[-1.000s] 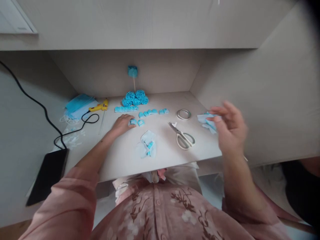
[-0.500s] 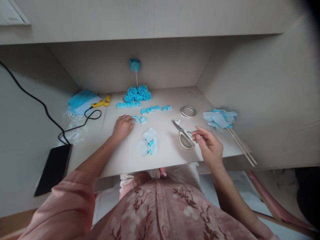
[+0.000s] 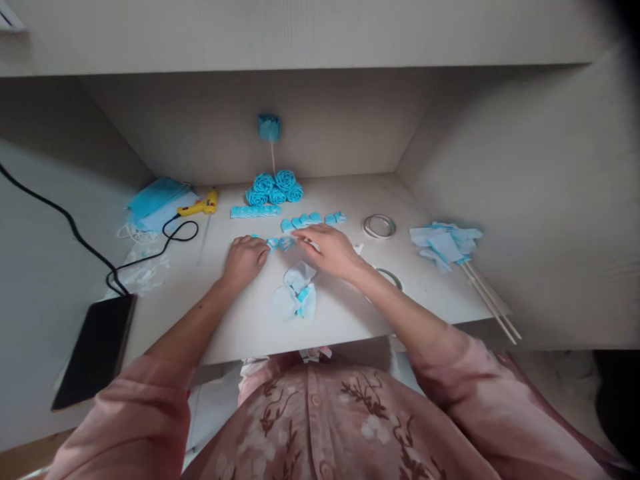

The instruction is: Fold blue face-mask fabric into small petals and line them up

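My left hand (image 3: 245,259) lies on the table with its fingers curled together. Its fingertips touch a small folded blue piece (image 3: 272,244) of thin cloth. Just right of that is another folded piece (image 3: 287,243), with my right hand (image 3: 327,250) reaching in from the right. Thumb and fingers of that hand are apart, the fingertips close by this piece. Farther back lie a row of blue folded pieces (image 3: 303,221) and a longer strip of them (image 3: 255,211). Loose pale blue cloth scraps (image 3: 297,297) are in front. My right forearm covers most of the scissors (image 3: 391,277).
Blue fabric roses (image 3: 277,188) are at the back, one flower (image 3: 269,127) standing on a stick. On the left are face masks (image 3: 160,200), a yellow glue gun (image 3: 203,202) with a black cord, and a dark tablet (image 3: 95,350). Tape rolls (image 3: 379,226) and cloth-topped sticks (image 3: 487,293) lie right.
My right hand has moved left from beside the scissors to the small folded pieces. My left hand has stayed nearly in place at them.
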{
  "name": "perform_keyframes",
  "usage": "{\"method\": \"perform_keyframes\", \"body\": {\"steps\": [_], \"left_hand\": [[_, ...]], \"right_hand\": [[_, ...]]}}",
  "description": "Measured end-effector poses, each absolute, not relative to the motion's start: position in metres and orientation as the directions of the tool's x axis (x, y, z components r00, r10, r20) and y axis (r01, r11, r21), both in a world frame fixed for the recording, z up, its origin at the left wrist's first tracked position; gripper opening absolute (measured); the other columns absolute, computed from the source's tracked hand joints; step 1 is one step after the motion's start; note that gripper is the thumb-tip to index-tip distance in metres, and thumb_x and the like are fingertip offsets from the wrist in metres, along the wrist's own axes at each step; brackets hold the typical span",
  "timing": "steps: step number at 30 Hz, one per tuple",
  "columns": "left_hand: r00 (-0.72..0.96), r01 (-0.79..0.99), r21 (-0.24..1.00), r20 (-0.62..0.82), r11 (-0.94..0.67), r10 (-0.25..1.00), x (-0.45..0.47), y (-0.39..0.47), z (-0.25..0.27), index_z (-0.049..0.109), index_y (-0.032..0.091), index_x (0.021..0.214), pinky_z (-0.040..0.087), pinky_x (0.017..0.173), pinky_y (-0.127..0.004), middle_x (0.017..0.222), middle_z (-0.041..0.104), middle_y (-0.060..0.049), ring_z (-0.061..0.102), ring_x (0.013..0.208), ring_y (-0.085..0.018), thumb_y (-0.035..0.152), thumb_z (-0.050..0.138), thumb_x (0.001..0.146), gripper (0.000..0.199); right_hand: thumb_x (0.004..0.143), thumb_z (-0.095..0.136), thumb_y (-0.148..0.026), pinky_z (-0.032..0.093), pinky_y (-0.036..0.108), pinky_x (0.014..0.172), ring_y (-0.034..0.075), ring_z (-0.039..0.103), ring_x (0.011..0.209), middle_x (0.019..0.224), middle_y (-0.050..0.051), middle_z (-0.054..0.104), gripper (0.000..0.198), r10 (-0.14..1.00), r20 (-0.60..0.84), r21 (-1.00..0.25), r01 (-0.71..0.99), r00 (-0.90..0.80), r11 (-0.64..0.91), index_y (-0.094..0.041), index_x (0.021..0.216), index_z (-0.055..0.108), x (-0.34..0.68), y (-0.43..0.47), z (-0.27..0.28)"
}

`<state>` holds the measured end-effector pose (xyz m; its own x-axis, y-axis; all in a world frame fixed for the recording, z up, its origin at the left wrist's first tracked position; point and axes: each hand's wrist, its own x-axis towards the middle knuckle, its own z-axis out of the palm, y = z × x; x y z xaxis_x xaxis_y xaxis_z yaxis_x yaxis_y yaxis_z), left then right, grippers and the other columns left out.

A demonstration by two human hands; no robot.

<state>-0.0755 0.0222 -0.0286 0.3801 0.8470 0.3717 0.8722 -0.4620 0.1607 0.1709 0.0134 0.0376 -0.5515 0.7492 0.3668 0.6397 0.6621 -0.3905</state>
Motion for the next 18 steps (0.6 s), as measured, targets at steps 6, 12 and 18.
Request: {"method": "perform_keyframes", "body": {"steps": [6, 12, 18], "left_hand": [[0.363, 0.839, 0.253, 0.401, -0.482, 0.841, -0.086, 0.021, -0.031, 0.073, 0.022, 0.089, 0.042, 0.086, -0.039, 0.102, 0.076, -0.004, 0.065, 0.093, -0.023, 0.019, 0.049, 0.089, 0.025], [0.143, 0.788, 0.464, 0.502, -0.405, 0.853, -0.090, 0.024, -0.026, 0.069, 0.020, 0.079, 0.045, 0.084, -0.035, 0.092, 0.073, -0.007, 0.062, 0.088, -0.021, 0.027, 0.051, 0.088, 0.021], [-0.044, 0.533, 0.810, 0.313, -0.242, 0.949, -0.084, 0.020, -0.013, 0.067, 0.018, 0.095, 0.045, 0.077, -0.030, 0.092, 0.070, -0.005, 0.059, 0.079, -0.017, 0.041, 0.059, 0.083, 0.028]], "right_hand": [[0.091, 0.051, -0.021, 0.032, 0.039, 0.090, 0.028, 0.059, 0.108, 0.110, 0.014, 0.071, 0.025, 0.741, 0.013, -0.045, 0.740, -0.671, 0.671, -0.016, 0.105, 0.072, 0.098, 0.088, 0.023], [0.085, 0.056, -0.018, 0.029, 0.035, 0.089, 0.023, 0.061, 0.098, 0.103, 0.011, 0.073, 0.018, 0.684, 0.040, -0.081, 0.680, -0.728, 0.729, -0.016, 0.095, 0.071, 0.090, 0.093, 0.017], [0.086, 0.057, -0.018, 0.029, 0.035, 0.092, 0.020, 0.060, 0.080, 0.082, 0.006, 0.073, 0.013, 0.626, 0.351, -0.204, 0.596, -0.697, 0.777, -0.017, 0.088, 0.070, 0.114, 0.071, 0.043]]}}
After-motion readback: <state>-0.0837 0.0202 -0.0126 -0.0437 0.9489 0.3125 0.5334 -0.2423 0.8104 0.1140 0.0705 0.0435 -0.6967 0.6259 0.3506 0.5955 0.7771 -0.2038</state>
